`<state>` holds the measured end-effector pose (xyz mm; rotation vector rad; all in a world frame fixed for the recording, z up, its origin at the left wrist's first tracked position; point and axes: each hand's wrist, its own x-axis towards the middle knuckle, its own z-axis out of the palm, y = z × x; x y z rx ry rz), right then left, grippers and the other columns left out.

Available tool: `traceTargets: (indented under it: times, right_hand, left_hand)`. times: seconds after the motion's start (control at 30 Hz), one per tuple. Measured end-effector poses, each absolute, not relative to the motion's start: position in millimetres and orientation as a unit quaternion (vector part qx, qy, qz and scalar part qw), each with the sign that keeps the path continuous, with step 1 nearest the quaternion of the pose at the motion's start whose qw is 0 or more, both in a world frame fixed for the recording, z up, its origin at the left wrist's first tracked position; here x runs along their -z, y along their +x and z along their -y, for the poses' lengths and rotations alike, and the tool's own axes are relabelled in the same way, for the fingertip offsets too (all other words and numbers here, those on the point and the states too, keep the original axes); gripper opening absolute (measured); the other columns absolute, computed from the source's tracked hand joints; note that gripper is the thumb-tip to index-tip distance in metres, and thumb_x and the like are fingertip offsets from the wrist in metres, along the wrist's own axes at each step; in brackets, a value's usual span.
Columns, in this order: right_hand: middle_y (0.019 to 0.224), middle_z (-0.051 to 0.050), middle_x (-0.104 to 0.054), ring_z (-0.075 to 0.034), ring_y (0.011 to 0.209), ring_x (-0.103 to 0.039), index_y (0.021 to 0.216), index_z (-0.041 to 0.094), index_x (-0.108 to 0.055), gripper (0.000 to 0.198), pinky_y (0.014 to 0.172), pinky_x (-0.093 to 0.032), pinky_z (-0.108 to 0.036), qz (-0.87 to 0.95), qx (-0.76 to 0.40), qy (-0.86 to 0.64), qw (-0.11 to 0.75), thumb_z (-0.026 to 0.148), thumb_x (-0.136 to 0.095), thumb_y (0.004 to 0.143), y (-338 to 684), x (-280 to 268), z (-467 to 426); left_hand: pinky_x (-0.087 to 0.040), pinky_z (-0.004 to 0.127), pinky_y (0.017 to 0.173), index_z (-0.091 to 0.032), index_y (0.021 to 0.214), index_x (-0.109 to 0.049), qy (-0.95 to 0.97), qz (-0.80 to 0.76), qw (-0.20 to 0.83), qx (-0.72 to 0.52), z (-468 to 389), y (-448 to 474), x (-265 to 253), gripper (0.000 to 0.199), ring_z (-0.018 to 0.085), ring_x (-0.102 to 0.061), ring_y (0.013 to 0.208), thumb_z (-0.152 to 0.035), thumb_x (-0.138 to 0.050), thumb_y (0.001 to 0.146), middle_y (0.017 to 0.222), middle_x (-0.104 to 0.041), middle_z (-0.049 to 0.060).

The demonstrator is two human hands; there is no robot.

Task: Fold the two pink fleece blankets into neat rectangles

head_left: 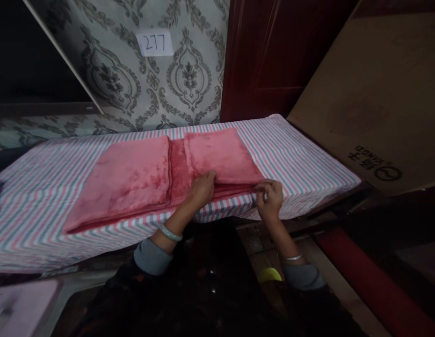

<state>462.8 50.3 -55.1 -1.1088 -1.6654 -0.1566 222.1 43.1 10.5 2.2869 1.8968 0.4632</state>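
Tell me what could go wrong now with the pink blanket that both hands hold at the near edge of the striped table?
1. The pink blanket lies close to the near edge of the striped table; a pull from the left hand or right hand might slide it off.
2. The folded right flap looks slightly skewed, so the layers may end up uneven.
3. The striped cover could bunch under the blanket.

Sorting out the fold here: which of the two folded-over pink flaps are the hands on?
The right flap: left hand and right hand grip its near edge. The left flap lies untouched.
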Motion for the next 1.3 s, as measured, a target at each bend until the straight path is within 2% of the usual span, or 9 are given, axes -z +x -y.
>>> traceTargets:
  times: [0.27, 0.4, 0.6, 0.77, 0.97, 1.17, 1.3]
  right_hand:
    - [0.111, -0.009, -0.072, -0.027, 0.108, -0.057, 0.118, 0.021, -0.072, 0.041, 0.096, -0.042, -0.043, 0.809, 0.082, -0.428, 0.395, 0.008, -0.047, 0.088, 434.9, 63.9, -43.4]
    - [0.115, -0.012, -0.072, -0.029, 0.112, -0.054, 0.121, 0.016, -0.071, 0.039, 0.097, -0.038, -0.043, 0.833, 0.078, -0.444, 0.320, 0.009, -0.048, 0.091, 418.9, 57.0, -49.0]
    - [0.108, -0.012, -0.069, -0.028, 0.103, -0.051, 0.116, 0.018, -0.073, 0.029, 0.086, -0.035, -0.040, 0.836, 0.077, -0.483, 0.248, 0.014, -0.052, 0.096, 409.5, 37.6, -52.2]
    - [0.104, -0.010, -0.068, -0.028, 0.103, -0.049, 0.108, 0.020, -0.074, 0.024, 0.084, -0.032, -0.039, 0.844, 0.076, -0.480, 0.227, 0.017, -0.052, 0.099, 405.8, 34.3, -54.4]
    - [0.100, -0.011, -0.067, -0.028, 0.099, -0.047, 0.108, 0.020, -0.072, 0.024, 0.080, -0.031, -0.037, 0.849, 0.097, -0.471, 0.221, 0.015, -0.050, 0.098, 397.1, 40.6, -60.6]
    - [0.095, -0.011, -0.065, -0.027, 0.094, -0.050, 0.105, 0.017, -0.069, 0.027, 0.081, -0.035, -0.036, 0.849, 0.105, -0.444, 0.267, 0.007, -0.047, 0.094, 397.4, 46.3, -73.0]
    - [0.091, -0.010, -0.064, -0.026, 0.091, -0.050, 0.099, 0.019, -0.068, 0.021, 0.077, -0.035, -0.036, 0.852, 0.110, -0.434, 0.271, 0.010, -0.049, 0.093, 397.4, 44.7, -78.0]
  left_hand:
    - [-0.051, 0.035, 0.083, -0.017, 0.129, -0.054, 0.777, -0.607, 0.061, -0.155, -42.3, 216.9, -3.1, 0.036, 0.025, -0.069, 0.098, -0.012, -0.041, 0.096, 0.113, -0.071, 0.012]
    - [-0.053, 0.035, 0.086, -0.018, 0.119, -0.061, 0.799, -0.572, 0.050, -0.180, -41.8, 210.0, 5.9, 0.030, 0.024, -0.068, 0.100, -0.012, -0.043, 0.095, 0.110, -0.071, 0.011]
    - [-0.053, 0.037, 0.091, -0.017, 0.110, -0.063, 0.828, -0.502, 0.010, -0.249, -40.4, 201.0, 20.5, 0.027, 0.024, -0.065, 0.104, -0.008, -0.045, 0.092, 0.111, -0.070, 0.012]
    - [-0.053, 0.038, 0.092, -0.017, 0.115, -0.061, 0.803, -0.500, -0.043, -0.320, -33.3, 188.8, 32.6, 0.032, 0.023, -0.064, 0.107, -0.008, -0.040, 0.093, 0.115, -0.068, 0.013]
    - [-0.053, 0.039, 0.092, -0.020, 0.109, -0.065, 0.820, -0.480, -0.087, -0.298, -20.3, 175.9, 37.2, 0.029, 0.023, -0.063, 0.111, -0.010, -0.044, 0.093, 0.123, -0.067, 0.011]
    - [-0.047, 0.045, 0.104, -0.018, 0.118, -0.059, 0.813, -0.532, -0.033, -0.236, -12.3, 178.5, 20.7, 0.032, 0.029, -0.056, 0.123, -0.014, -0.055, 0.087, 0.137, -0.057, 0.016]
    - [-0.050, 0.040, 0.099, -0.018, 0.111, -0.060, 0.793, -0.562, -0.019, -0.236, -16.4, 181.2, 13.3, 0.033, 0.026, -0.058, 0.115, -0.005, -0.050, 0.082, 0.128, -0.059, 0.015]
